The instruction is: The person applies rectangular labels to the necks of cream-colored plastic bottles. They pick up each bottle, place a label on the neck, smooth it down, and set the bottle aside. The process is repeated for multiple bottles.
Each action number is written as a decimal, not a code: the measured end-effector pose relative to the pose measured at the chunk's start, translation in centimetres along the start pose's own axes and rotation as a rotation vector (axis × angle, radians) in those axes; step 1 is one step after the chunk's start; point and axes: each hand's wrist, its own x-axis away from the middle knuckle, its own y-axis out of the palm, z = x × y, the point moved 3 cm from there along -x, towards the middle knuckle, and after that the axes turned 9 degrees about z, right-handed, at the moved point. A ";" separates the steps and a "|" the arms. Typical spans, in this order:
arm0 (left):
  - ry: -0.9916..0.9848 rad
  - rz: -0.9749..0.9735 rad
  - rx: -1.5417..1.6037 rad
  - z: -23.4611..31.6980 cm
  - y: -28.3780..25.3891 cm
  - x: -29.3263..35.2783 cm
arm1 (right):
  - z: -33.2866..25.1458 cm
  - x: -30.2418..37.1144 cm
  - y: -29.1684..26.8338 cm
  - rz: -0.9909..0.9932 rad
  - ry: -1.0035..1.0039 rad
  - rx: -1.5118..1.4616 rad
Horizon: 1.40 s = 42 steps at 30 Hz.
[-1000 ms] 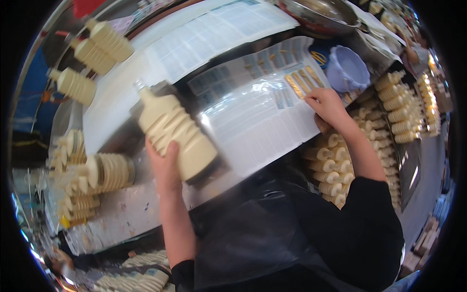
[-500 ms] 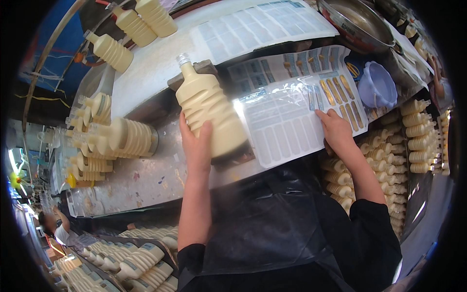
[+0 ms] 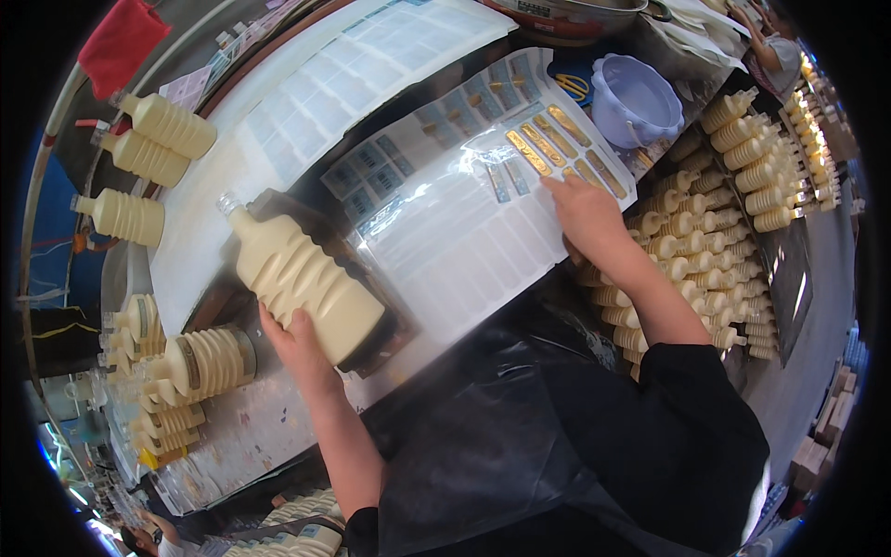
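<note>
My left hand [image 3: 302, 348] is wrapped round the lower side of a cream ribbed plastic bottle [image 3: 311, 283]. The bottle leans with its clear threaded neck toward the far left, over a dark block-like rest on the bench. Over a sheet of stickers [image 3: 441, 269] my right hand [image 3: 589, 223] is curled, its index fingertip by the lower end of the gold strip labels [image 3: 529, 153]. Two narrow blue labels [image 3: 506, 181] lie just left of that fingertip. Whether a label is between my right fingers is hidden.
Several cream bottles stand or lie at left [image 3: 209, 362]. Others are stacked at right [image 3: 673, 246]. A lavender bucket [image 3: 636, 107] and yellow-handled scissors [image 3: 575, 88] are at the far right of the bench. Another label sheet [image 3: 371, 65] lies behind. Another person [image 3: 780, 65] is at upper right.
The whole view has turned, shifting the bench toward the left. My right fingertip has gone from the blue labels' end to the gold strips. My left hand keeps its hold on the bottle.
</note>
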 end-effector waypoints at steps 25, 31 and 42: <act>-0.001 -0.032 0.016 0.5 0.2 0.2 | -1.0 3.2 -1.3 -0.321 -0.044 0.109; -0.019 -0.038 0.018 0.8 0.3 0.1 | 1.8 -1.4 -0.3 -0.094 -0.087 -0.011; 0.559 0.122 -0.444 4.9 0.9 2.7 | 0.4 4.4 -0.8 -0.259 -0.098 0.123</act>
